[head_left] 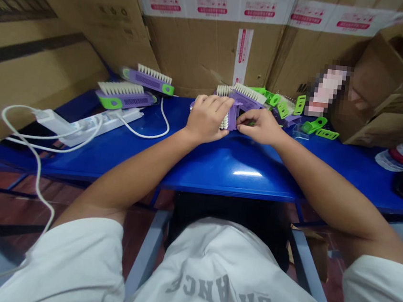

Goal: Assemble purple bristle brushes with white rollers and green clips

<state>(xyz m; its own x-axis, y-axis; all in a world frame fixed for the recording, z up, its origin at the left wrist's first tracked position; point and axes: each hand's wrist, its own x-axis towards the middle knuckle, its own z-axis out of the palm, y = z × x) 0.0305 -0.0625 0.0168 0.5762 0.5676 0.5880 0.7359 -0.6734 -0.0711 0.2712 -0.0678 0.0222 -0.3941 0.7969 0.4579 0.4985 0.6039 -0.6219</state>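
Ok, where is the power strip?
In the head view the power strip lies on the left of the table, just in front of a purple brush, left of the left hand.

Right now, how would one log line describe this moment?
left hand: grips purple brush | right hand: touches its end | blue table: second brush at left, green parts at right
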